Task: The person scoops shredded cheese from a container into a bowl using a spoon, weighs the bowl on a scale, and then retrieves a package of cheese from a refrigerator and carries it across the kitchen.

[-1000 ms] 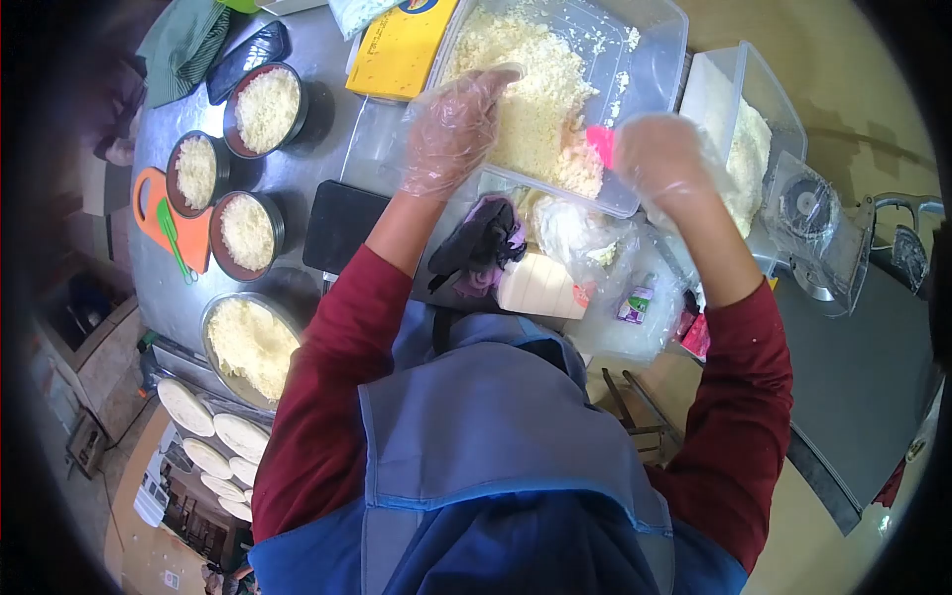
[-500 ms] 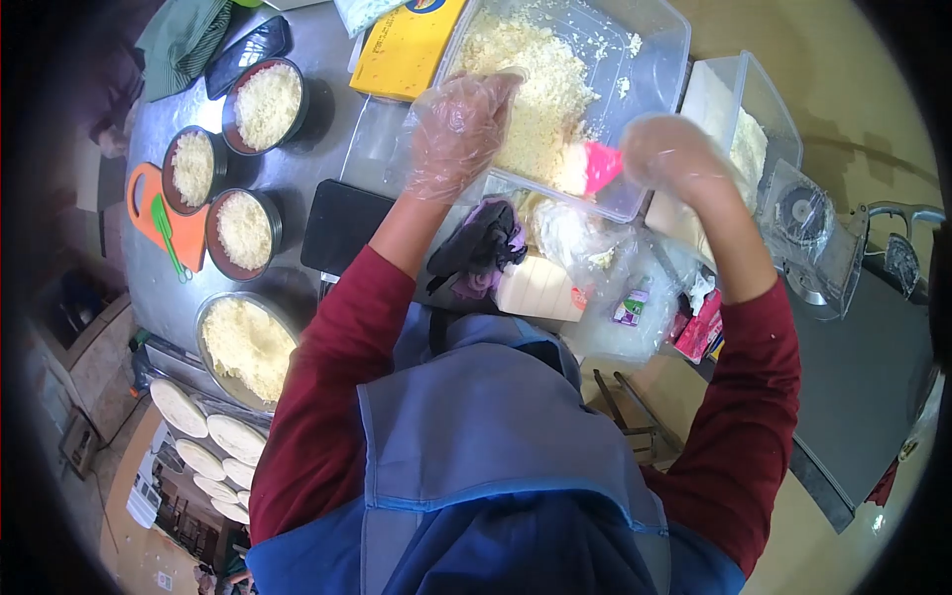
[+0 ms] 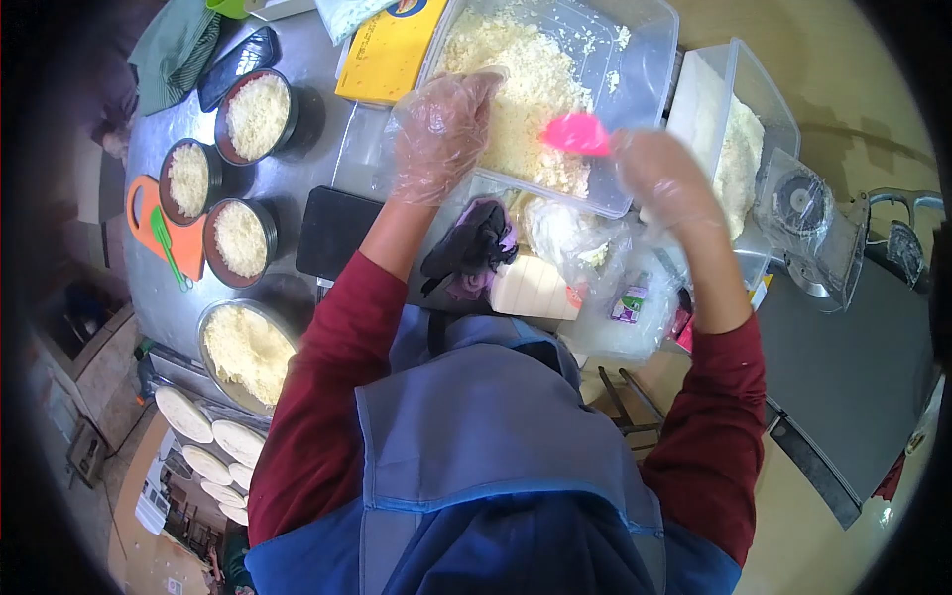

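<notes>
A clear plastic glove covers my left hand (image 3: 443,129), its fingers closed at the near left edge of a clear tub (image 3: 650,50); whatever they pinch is too hidden to name. Crumbly pale food (image 3: 526,79) fills much of the tub's left part. My right hand (image 3: 662,178), also gloved and slightly blurred, grips a pink scoop (image 3: 578,134) over the tub's near right part. Beside it on the right stands a second clear tub (image 3: 778,99) with white grated food (image 3: 739,164).
Bowls of grated food (image 3: 258,117) and a large round bowl (image 3: 248,352) stand left, near an orange board (image 3: 149,223). A black scale-like slab (image 3: 335,233) and a yellow box (image 3: 392,50) lie nearer. Wrapped metal equipment (image 3: 808,218) is right.
The pink scoop has swung left and up over the food, and my right hand has moved with it. My left hand stays at the tub's edge.
</notes>
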Action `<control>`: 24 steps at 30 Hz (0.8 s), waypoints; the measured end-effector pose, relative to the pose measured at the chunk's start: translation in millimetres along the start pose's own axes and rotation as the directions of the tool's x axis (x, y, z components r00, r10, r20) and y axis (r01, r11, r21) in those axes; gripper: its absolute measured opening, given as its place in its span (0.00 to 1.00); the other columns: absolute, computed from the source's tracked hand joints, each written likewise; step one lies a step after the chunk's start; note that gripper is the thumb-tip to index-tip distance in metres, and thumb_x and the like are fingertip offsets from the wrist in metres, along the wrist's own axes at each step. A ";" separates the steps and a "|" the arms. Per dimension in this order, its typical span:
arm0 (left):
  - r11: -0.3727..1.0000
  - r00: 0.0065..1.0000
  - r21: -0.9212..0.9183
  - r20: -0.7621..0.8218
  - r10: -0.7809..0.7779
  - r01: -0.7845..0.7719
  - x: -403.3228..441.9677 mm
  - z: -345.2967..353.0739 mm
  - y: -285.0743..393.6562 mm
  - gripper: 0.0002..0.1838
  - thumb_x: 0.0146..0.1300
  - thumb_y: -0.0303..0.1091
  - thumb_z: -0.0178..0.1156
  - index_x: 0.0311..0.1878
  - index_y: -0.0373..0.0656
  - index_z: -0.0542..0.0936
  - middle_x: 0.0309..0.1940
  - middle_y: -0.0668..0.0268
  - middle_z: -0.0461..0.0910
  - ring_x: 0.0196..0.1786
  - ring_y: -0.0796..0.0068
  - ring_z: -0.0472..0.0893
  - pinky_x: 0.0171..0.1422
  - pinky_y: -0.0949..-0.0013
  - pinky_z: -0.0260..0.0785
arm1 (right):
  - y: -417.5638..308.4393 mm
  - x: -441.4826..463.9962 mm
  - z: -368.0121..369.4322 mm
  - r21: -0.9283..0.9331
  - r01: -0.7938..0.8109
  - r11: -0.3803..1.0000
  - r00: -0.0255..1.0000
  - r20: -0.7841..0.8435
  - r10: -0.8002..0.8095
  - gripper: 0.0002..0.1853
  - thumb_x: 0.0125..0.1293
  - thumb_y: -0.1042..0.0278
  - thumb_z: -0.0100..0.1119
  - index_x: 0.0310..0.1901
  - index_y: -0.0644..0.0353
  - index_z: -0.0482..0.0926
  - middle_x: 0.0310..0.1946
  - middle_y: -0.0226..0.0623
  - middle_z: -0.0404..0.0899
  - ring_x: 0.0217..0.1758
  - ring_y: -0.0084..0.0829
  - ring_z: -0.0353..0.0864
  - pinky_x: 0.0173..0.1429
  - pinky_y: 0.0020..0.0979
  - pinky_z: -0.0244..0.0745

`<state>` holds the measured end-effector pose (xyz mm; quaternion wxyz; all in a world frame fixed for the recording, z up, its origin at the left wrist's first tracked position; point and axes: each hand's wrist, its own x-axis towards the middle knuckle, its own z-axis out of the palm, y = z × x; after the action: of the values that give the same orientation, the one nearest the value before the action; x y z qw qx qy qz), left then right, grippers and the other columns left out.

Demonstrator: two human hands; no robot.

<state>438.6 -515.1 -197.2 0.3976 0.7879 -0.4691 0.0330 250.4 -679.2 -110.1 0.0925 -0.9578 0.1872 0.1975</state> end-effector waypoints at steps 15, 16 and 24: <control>0.999 1.000 0.039 -0.003 0.003 -0.003 -0.4 -1.2 0.8 0.05 0.62 0.37 0.61 0.39 0.52 0.81 0.23 0.59 0.76 0.28 0.57 0.79 0.32 0.57 0.70 | -24.3 18.8 62.3 0.071 -0.323 0.944 0.946 0.059 0.320 0.15 0.66 0.67 0.43 0.30 0.65 0.79 0.35 0.59 0.78 0.39 0.50 0.79 0.44 0.45 0.72; 0.999 1.000 0.054 0.000 -0.002 0.002 -0.5 -0.8 1.3 0.05 0.62 0.37 0.61 0.39 0.51 0.81 0.23 0.59 0.76 0.28 0.57 0.79 0.32 0.57 0.70 | -34.8 7.6 57.9 0.055 -0.156 0.986 0.985 -0.064 0.159 0.15 0.66 0.68 0.44 0.30 0.64 0.80 0.35 0.58 0.79 0.37 0.48 0.80 0.43 0.44 0.73; 0.997 1.000 0.079 0.020 -0.023 0.022 -0.1 -2.9 3.8 0.05 0.61 0.34 0.61 0.40 0.49 0.82 0.29 0.61 0.81 0.32 0.58 0.81 0.36 0.58 0.72 | -12.3 9.1 43.8 -0.026 -0.301 0.953 0.930 0.212 0.300 0.14 0.67 0.65 0.47 0.35 0.65 0.81 0.34 0.53 0.81 0.38 0.47 0.81 0.47 0.39 0.75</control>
<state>436.5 -514.1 -193.0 0.3616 0.8085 -0.4627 0.0388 248.0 -660.0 -152.2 0.0840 -0.8908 0.3211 0.3102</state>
